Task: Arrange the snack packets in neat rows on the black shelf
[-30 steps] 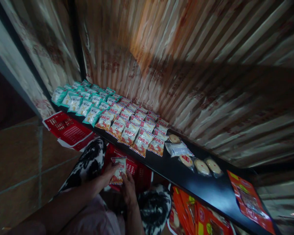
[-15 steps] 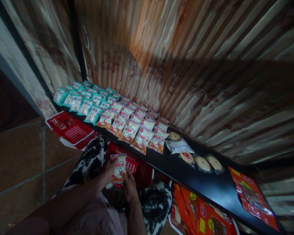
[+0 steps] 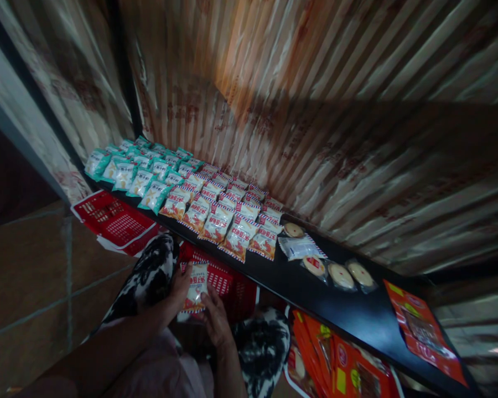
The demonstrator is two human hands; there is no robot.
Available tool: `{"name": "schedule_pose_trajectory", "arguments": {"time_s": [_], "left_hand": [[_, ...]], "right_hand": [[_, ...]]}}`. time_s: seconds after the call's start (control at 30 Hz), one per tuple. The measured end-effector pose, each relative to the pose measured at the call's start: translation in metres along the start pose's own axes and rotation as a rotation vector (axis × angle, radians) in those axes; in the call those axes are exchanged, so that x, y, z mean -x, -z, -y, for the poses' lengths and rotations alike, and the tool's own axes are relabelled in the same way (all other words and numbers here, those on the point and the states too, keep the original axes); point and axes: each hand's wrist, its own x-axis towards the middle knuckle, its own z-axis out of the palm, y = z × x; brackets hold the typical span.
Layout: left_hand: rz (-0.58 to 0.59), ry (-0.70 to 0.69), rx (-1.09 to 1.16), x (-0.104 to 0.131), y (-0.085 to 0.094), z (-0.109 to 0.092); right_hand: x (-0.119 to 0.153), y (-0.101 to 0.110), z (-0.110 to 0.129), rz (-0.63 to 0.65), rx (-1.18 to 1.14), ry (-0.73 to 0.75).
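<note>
Evidently held face-up: a snack packet (image 3: 197, 283) off the near edge of the black shelf (image 3: 315, 298), above a red basket (image 3: 244, 296).
Left hand (image 3: 180, 291) clamps its left side; right hand (image 3: 217, 320) touches its lower right corner, pinch uncertain, presumably steadying it. Matching packets (image 3: 218, 222) line the shelf, probably overlapped to display fronts; their red characters are too small to read.

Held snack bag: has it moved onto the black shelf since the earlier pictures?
No. Against the black shelf, the snack bag stays on the near side, drifting at most slightly left, between the left hand and right hand.
</note>
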Motion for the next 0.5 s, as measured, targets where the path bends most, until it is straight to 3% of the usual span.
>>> {"name": "schedule_pose_trajectory", "arguments": {"time_s": [0.5], "left_hand": [[-0.042,0.003,0.058,-0.012,-0.002,0.007]], "right_hand": [[-0.004,-0.003,-0.008,-0.023,-0.021,0.06]]}}
